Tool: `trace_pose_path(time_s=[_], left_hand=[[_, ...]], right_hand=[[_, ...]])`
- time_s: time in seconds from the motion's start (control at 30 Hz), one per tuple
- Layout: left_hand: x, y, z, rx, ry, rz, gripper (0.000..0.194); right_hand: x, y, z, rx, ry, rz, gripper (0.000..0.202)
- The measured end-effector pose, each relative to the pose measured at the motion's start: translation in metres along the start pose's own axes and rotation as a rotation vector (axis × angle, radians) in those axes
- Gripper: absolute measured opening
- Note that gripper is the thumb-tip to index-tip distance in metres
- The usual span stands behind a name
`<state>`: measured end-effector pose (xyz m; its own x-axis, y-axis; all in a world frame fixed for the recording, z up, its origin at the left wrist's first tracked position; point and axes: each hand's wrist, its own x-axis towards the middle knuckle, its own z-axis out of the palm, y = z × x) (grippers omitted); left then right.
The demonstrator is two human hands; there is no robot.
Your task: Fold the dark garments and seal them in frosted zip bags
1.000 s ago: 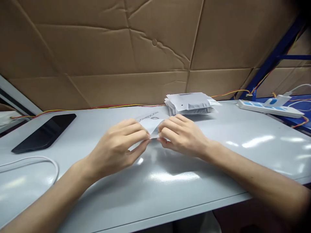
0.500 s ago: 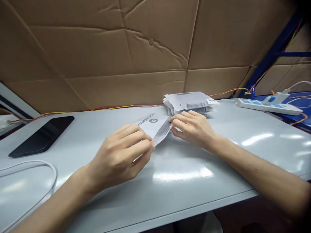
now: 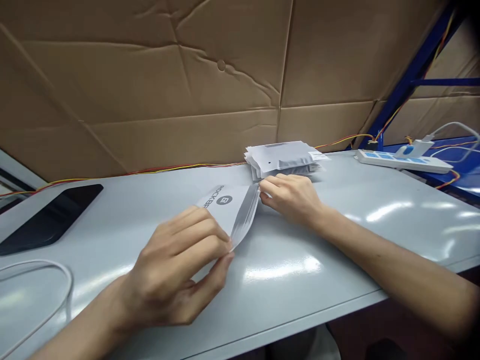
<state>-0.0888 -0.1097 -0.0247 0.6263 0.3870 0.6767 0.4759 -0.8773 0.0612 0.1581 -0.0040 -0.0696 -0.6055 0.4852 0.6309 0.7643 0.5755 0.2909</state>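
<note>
Between my hands is a white plastic zip bag [image 3: 225, 212] with a grey strip along its mouth and a dark printed logo, partly covered by my left fingers. My left hand [image 3: 183, 270] pinches the near corner of the bag's mouth between thumb and fingers. At the far corner of that same edge, my right hand [image 3: 292, 197] is closed in a pinch. The mouth edge bows toward the right. Just behind my right hand lies a pile of similar white bags [image 3: 285, 156], the top one with a small label at its right end.
A black phone-like slab [image 3: 52, 217] lies at the left, with a white cable [image 3: 69, 280] looping nearer me. At the right back sits a white power strip [image 3: 405, 161] with a plug in it. Cardboard [image 3: 150, 90] stands behind the grey table [image 3: 270, 300].
My left hand has drawn nearer to me and apart from the right, so the bag's mouth edge is stretched longer and its grey strip shows more. The view has shifted slightly right.
</note>
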Motion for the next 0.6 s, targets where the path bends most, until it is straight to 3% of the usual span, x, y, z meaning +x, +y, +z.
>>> trace_pose_path(time_s=[0.17, 0.3, 0.47, 0.6], left_hand=[[0.000, 0.010, 0.004, -0.084, -0.021, 0.000, 0.022], [0.003, 0.012, 0.003, -0.109, -0.076, -0.005, 0.022], [0.003, -0.005, -0.001, -0.226, -0.254, -0.080, 0.009], [0.001, -0.020, 0.003, -0.068, -0.438, -0.201, 0.018]], right_hand=[[0.001, 0.001, -0.001, 0.003, -0.172, 0.111, 0.022], [-0.001, 0.002, 0.003, 0.018, -0.224, 0.125, 0.019], [0.001, -0.003, 0.007, 0.016, -0.265, 0.119, 0.017], [0.007, -0.011, 0.001, 0.057, -0.283, 0.088, 0.018]])
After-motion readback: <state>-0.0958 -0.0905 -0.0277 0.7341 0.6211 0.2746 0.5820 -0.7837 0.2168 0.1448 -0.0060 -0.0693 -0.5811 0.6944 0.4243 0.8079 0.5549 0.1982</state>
